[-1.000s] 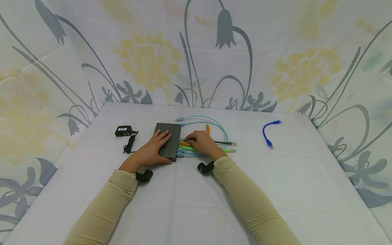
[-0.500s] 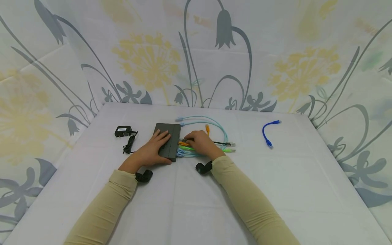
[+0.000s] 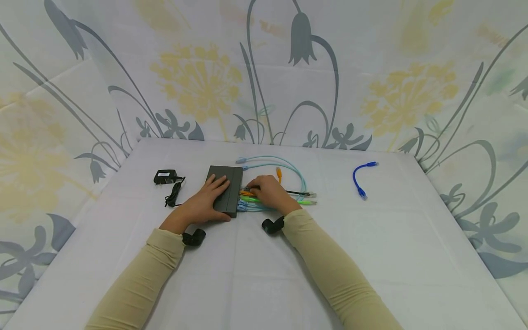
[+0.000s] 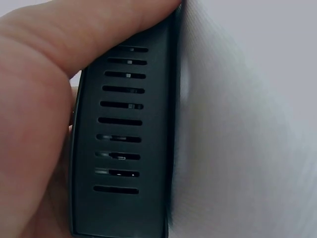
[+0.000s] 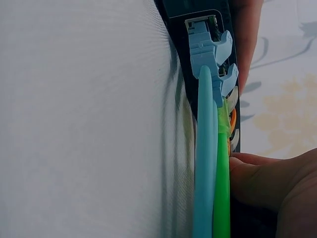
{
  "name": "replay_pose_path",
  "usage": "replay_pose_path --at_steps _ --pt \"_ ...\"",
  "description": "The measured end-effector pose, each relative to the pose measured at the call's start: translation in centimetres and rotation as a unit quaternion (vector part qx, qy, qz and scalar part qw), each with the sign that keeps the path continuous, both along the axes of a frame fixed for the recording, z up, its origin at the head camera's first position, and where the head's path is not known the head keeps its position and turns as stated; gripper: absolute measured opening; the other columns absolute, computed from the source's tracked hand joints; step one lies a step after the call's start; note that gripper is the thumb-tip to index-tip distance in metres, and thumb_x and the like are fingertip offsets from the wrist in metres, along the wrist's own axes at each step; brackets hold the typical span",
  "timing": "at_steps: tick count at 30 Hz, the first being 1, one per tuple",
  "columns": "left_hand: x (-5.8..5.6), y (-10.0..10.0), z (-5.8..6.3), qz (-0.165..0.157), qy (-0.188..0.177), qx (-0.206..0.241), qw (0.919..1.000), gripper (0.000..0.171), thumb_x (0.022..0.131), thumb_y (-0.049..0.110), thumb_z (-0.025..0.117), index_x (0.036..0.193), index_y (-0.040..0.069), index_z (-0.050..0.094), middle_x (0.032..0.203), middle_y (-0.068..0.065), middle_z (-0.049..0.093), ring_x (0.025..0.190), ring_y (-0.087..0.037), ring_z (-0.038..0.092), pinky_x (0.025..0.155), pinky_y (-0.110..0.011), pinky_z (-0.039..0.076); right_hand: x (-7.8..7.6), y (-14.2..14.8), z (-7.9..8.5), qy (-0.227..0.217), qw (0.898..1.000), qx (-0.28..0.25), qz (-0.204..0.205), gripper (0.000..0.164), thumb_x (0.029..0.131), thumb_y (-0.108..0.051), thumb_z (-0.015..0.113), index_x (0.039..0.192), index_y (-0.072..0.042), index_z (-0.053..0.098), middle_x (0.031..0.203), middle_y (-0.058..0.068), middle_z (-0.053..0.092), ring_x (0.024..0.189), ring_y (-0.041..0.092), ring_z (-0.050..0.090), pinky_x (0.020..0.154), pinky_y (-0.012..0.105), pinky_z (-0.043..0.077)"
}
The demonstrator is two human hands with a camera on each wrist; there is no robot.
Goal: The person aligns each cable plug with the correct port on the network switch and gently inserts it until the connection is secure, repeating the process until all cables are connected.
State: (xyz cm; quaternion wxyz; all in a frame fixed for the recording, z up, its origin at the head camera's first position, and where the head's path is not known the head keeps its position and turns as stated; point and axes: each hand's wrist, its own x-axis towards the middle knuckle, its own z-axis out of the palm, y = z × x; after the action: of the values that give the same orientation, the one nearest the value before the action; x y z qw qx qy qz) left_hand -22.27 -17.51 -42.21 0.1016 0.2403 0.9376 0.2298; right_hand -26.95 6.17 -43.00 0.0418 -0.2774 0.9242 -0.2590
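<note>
A dark grey network switch (image 3: 235, 188) lies on the white-covered table. My left hand (image 3: 200, 201) rests on it, fingers spread straight over the top and thumb against the vented near side. At the port side, my right hand (image 3: 271, 191) pinches the near end of a black network cable (image 3: 294, 192); its clear plug lies to the right of the hand. Light blue cables (image 5: 204, 148) and a green cable (image 5: 224, 168) run from ports nearer me. Orange plugs (image 3: 247, 193) sit beside the right fingers. The pinched plug itself is mostly hidden by the fingers.
A black power adapter (image 3: 166, 176) with a bundled cord lies left of the switch. A short blue cable (image 3: 357, 178) lies far right. Another light blue cable (image 3: 284, 159) loops behind the right hand. Patterned fabric (image 3: 264, 73) stands behind the table.
My right wrist and forearm have shifted slightly left, with the fingers staying at the ports. The left hand holds its place on the switch.
</note>
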Motion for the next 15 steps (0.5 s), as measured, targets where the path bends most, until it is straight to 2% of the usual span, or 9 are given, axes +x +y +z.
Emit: replay_pose_path --at_steps 15 --pt "-0.04 0.02 0.00 0.002 -0.002 0.000 1.0000 0.105 0.076 0.047 0.080 0.156 0.010 0.021 0.164 -0.010 0.010 0.150 -0.039 -0.006 0.115 -0.061 0.022 -0.14 -0.40 0.17 -0.012 1.000 0.018 -0.006 0.025 0.098 -0.015 0.057 0.119 -0.010 0.071 0.115 0.007 0.070 0.107 0.022 0.065 0.093 0.036 0.052"
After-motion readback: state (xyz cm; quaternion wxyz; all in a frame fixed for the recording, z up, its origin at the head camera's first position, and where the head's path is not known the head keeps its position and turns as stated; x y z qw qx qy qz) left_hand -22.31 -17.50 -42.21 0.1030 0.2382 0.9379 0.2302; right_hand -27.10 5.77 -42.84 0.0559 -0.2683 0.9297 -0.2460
